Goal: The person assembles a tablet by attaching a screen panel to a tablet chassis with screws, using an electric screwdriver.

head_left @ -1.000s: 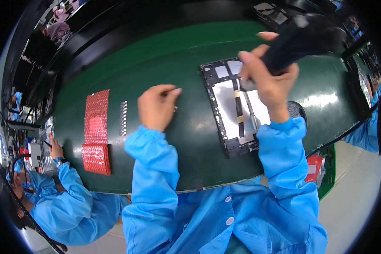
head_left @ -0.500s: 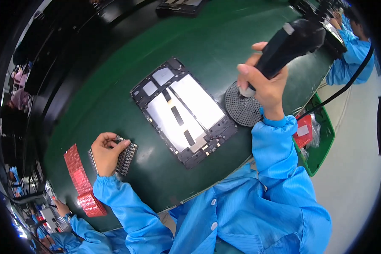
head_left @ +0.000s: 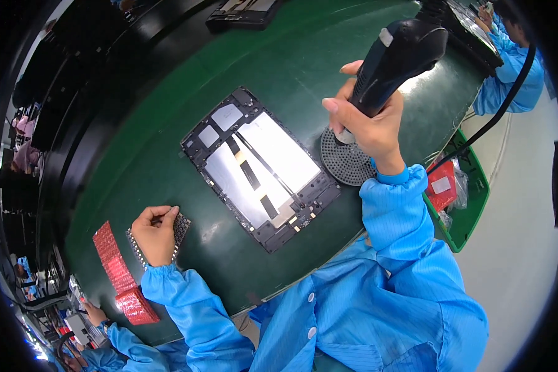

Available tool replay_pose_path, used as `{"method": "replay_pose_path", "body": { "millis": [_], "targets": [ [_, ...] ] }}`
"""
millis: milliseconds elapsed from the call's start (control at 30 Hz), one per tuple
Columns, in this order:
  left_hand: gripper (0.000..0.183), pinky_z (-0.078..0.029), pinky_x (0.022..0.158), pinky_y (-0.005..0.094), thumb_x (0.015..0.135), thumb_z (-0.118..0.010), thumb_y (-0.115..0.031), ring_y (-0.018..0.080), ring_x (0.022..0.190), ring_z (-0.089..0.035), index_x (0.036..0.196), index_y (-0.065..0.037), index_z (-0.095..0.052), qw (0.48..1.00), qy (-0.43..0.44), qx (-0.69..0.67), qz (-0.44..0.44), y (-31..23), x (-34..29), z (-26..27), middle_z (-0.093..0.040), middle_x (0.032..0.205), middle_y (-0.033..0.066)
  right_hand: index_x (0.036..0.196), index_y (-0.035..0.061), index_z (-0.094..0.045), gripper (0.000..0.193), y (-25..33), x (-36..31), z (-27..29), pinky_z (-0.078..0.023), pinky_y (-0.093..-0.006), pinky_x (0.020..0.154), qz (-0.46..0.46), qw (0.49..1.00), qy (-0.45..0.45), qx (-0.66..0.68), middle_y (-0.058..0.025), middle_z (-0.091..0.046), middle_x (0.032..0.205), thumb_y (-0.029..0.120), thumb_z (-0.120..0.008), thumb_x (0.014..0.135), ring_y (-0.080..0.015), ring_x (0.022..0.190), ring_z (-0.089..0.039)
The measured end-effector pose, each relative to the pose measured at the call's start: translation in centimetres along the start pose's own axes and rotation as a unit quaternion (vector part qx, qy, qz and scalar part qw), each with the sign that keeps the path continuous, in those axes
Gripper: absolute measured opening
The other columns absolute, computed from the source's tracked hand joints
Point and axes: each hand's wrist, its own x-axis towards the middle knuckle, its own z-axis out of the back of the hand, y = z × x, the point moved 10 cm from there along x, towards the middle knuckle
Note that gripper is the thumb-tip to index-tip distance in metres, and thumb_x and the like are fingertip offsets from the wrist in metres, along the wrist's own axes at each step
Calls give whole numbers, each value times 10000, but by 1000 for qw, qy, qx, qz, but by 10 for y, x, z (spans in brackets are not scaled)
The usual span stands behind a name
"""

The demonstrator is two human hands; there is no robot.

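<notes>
In front of me lies an opened tablet [head_left: 289, 162], its inside facing up with silver panels, dark flex strips and a black frame. My right hand [head_left: 375, 127] is wrapped round the grip of a black hand-held device [head_left: 398, 59] with a broad upper end; its exact kind is unclear. Below that hand rests a round grey perforated disc [head_left: 347, 162], partly covered. On the left, my left hand [head_left: 155, 234] is over a dark plate with rows of small pieces [head_left: 183, 228]. Its thumb and fingers are pressed together, and anything between them is too small to make out.
A red bubble-wrap strip [head_left: 115, 263] lies beyond my left hand. At the right edge, a green basket [head_left: 471, 214] holds red and clear packets, with a black cable [head_left: 508, 102] above. Another opened unit [head_left: 245, 13] is at the back. People in blue sit on both sides.
The view has shifted a little. My right hand has moved slightly left with the black device. My left thumb and fingers have drawn closer together over the plate. The tablet stays put.
</notes>
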Motion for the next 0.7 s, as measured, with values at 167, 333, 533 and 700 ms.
{"method": "replay_pose_path", "body": {
  "millis": [167, 333, 533, 700],
  "targets": [
    [95, -478, 624, 209, 744, -725, 16, 95, 712, -597, 803, 19, -651, 992, -39, -93, -79, -13, -7, 3, -664, 841, 84, 1101, -31, -479, 418, -5, -2, -3, -429, -241, 446, -16, 999, 14, -30, -46, -566, 628, -79, -683, 740, -118, 474, -545],
    [186, -511, 640, 212, 756, -720, 29, 123, 712, -630, 919, 51, -633, 957, 44, -284, 29, -17, -17, -28, -663, 811, 91, 1105, -31, -474, 414, -3, -1, -3, -430, -243, 442, -6, 999, 16, -31, -50, -568, 634, -81, -676, 746, -121, 474, -544],
    [275, -513, 622, 230, 802, -690, -22, 125, 689, -629, 1054, 49, -608, 940, 103, -324, 37, -18, -23, -47, -669, 875, 100, 1103, -26, -497, 409, -2, -2, -4, -422, -232, 442, 7, 999, 4, -42, -35, -577, 643, -72, -688, 744, -104, 486, -545],
    [321, -547, 729, 297, 858, -620, -41, 209, 831, -655, 1152, 68, -550, 884, 150, -434, 90, -17, -31, -62, -652, 1008, 177, 1131, 17, -524, 406, -2, -7, -3, -407, -220, 461, -6, 997, -18, -70, -10, -563, 667, -30, -696, 766, -91, 524, -538]
  ]
}}
